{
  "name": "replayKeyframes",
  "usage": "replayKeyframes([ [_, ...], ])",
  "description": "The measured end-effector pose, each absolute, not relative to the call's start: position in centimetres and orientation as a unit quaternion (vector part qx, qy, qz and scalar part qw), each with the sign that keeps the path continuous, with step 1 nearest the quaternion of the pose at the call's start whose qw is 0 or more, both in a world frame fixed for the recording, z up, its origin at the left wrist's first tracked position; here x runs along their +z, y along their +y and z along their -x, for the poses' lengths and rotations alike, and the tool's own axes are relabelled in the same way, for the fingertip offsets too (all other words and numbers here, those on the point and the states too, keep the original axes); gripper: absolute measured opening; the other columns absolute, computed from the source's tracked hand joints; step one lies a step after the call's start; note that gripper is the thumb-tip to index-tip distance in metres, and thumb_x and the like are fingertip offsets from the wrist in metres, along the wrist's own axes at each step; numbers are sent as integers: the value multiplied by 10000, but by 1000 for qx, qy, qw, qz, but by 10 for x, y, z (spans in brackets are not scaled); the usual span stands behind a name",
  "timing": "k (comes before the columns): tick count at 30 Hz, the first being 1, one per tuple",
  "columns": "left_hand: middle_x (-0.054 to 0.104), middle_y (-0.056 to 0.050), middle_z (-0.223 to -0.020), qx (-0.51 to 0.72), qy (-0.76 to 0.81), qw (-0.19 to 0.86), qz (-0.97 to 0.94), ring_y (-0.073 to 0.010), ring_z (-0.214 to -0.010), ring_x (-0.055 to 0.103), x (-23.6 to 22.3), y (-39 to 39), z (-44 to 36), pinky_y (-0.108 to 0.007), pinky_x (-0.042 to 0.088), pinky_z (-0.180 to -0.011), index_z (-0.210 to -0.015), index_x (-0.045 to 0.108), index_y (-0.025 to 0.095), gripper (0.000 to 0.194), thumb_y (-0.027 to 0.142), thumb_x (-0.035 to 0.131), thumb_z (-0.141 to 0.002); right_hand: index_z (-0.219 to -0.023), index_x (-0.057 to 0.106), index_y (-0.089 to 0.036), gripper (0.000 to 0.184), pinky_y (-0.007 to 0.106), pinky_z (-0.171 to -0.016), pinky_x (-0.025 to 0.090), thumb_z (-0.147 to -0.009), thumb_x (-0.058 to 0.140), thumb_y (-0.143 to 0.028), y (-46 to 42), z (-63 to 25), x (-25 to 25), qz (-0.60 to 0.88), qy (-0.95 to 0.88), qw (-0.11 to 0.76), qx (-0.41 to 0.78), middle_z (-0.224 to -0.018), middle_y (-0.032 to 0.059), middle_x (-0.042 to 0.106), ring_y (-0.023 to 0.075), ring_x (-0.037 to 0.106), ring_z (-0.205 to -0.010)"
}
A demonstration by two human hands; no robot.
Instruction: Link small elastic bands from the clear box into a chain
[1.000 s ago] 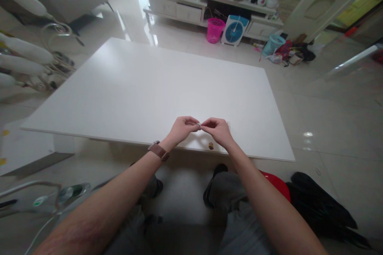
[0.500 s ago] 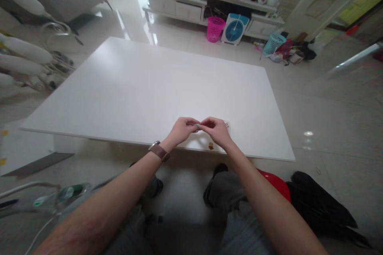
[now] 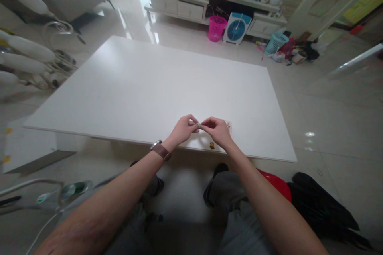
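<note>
Just above the near edge of the white table (image 3: 155, 87), my left hand (image 3: 183, 130) pinches a small, pale, ring-like piece (image 3: 199, 126), too small to identify. My right hand (image 3: 219, 131) meets it from the other side, thumb and forefinger pressed together at the piece's right end. On the tabletop below my right hand lies a tiny yellow-and-dark figure (image 3: 212, 145), apart from both hands. A whitish sheet with small coloured prints (image 3: 229, 125) shows partly from behind my right hand, which hides the rest.
Beyond the table stand a pink basket (image 3: 217, 28), a blue-and-white fan (image 3: 236, 28) and a low white cabinet (image 3: 167, 3). White-cushioned chairs (image 3: 30, 48) are at the left. A red item (image 3: 273, 183) and black fabric (image 3: 323, 203) lie at my lower right.
My left fingers have shifted, the forefinger now arched up and apart from my right fingertips, so the pale piece shows more. The right hand keeps nearly the same pose.
</note>
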State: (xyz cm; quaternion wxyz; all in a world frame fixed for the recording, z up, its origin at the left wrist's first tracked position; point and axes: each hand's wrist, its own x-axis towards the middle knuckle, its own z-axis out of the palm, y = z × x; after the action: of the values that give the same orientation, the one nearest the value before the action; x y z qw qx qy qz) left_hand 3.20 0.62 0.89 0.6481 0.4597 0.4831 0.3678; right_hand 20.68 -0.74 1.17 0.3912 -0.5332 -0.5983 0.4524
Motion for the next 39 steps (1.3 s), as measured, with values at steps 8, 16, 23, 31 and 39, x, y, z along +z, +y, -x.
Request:
replayKeyframes([
  [8,751,-55,-703,349,486,631,-494,-165,-720,736,8,6,-30,-310,601,-759,-834,661,140,86,167,734,-796,-784,716,-189,240,307,-697,522,-763,774,-421,-10,-205,15,529,-600,391,456,-767,44,734,186,665,-718],
  [16,763,-76,-751,267,558,486,-617,-184,-716,710,16,17,-12,-288,535,-696,-820,737,148,66,156,677,-794,-795,689,-199,182,310,-706,500,-760,725,-374,-4,-212,16,570,-592,398,408,-771,27,705,178,630,-721],
  [23,756,-83,-838,207,585,316,-718,-186,-745,655,7,24,4,-300,504,-752,-783,760,165,143,100,634,-781,-796,677,-200,177,313,-695,488,-760,680,-374,0,-223,24,593,-592,400,371,-767,27,689,176,613,-712],
  [31,741,-97,-812,151,586,290,-741,-215,-771,653,-5,21,6,-293,466,-725,-808,757,160,169,99,599,-817,-764,685,-190,160,317,-663,474,-725,658,-343,11,-264,28,668,-558,395,294,-756,38,692,185,600,-682],
  [39,739,-108,-813,151,600,301,-725,-219,-773,659,-15,19,-2,-308,478,-742,-806,748,150,165,95,593,-789,-753,689,-189,114,310,-659,466,-740,634,-288,13,-268,32,697,-554,367,271,-753,38,703,180,603,-654],
])
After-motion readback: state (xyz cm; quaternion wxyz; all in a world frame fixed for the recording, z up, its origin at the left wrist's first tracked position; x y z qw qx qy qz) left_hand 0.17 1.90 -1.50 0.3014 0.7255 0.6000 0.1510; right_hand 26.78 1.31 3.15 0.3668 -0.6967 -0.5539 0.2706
